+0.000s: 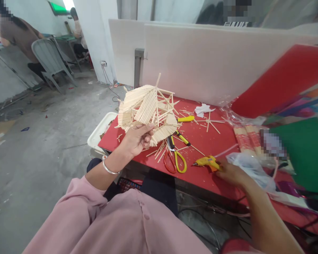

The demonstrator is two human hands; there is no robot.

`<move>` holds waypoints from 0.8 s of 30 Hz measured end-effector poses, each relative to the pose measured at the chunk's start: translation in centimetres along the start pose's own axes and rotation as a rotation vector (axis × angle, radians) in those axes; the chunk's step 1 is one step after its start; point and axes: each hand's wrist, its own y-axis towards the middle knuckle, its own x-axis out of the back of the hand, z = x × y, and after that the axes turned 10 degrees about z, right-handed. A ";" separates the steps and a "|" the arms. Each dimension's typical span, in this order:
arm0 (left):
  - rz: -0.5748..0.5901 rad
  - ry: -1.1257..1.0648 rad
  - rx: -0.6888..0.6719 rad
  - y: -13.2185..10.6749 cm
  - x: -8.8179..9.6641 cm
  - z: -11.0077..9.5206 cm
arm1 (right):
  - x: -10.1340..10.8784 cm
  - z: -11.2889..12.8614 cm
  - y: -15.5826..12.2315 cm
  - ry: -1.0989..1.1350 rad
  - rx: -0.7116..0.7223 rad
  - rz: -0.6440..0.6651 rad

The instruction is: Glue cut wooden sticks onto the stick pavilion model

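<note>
Above the red counter [198,178], left hand [137,139] is gripping a seemingly near-finished pale wooden-stick model [145,107]; right hand [229,173] is clasping a yellow glue gun [205,162].

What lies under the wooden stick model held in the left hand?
Below the pale wooden stick model, loose sticks and red-and-yellow-handled scissors lie on the red table. The tabletop directly behind the model is hidden.

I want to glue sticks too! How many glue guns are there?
1. The glue gun lies on the red table, near its front edge, gripped by the right hand. More may be hidden under the plastic bags.
</note>
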 end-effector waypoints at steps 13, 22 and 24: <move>-0.051 0.075 0.018 0.4 -0.2 -1.3 | 1.8 4.4 -5.8 0.776 -0.084 -0.148; -0.094 0.082 0.015 0.4 -0.4 -1.5 | 4.4 11.5 -6.5 0.803 0.116 -0.277; -0.111 0.085 0.018 0.3 -0.5 -1.5 | 4.9 13.3 -6.5 0.776 0.232 -0.302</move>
